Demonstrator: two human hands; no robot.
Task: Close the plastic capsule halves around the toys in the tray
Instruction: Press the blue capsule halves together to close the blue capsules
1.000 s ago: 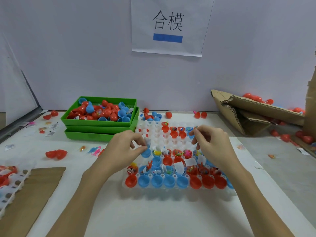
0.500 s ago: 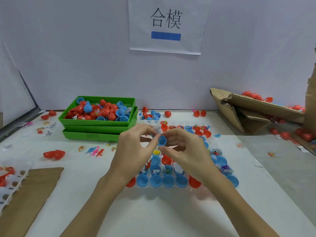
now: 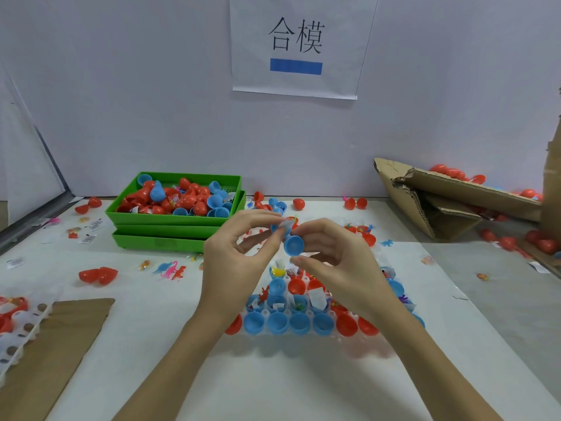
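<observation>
A clear plastic tray (image 3: 349, 338) lies in front of me, its sockets filled with blue and red capsule halves, small toys and paper slips. Above it my left hand (image 3: 239, 262) and my right hand (image 3: 337, 262) meet around an open blue capsule (image 3: 293, 245). My left fingertips pinch its upper half, where a white paper slip (image 3: 285, 223) sticks out. My right thumb and fingers curl around the lower half, whose hollow faces me. A yellow toy in a blue half (image 3: 277, 271) sits just below the hands.
Stacked green trays (image 3: 170, 229) with loose red and blue halves stand at the back left. Torn cardboard boxes (image 3: 440, 202) lie at the right. A joined red capsule pair (image 3: 98, 275) and small toy dinosaurs (image 3: 170, 270) lie left; brown cardboard (image 3: 51, 354) and another clear tray (image 3: 18, 332) at near left.
My hands rose from the tray and came together at the middle, lifting a blue capsule. Since half a second ago the capsule has turned so its open half faces me.
</observation>
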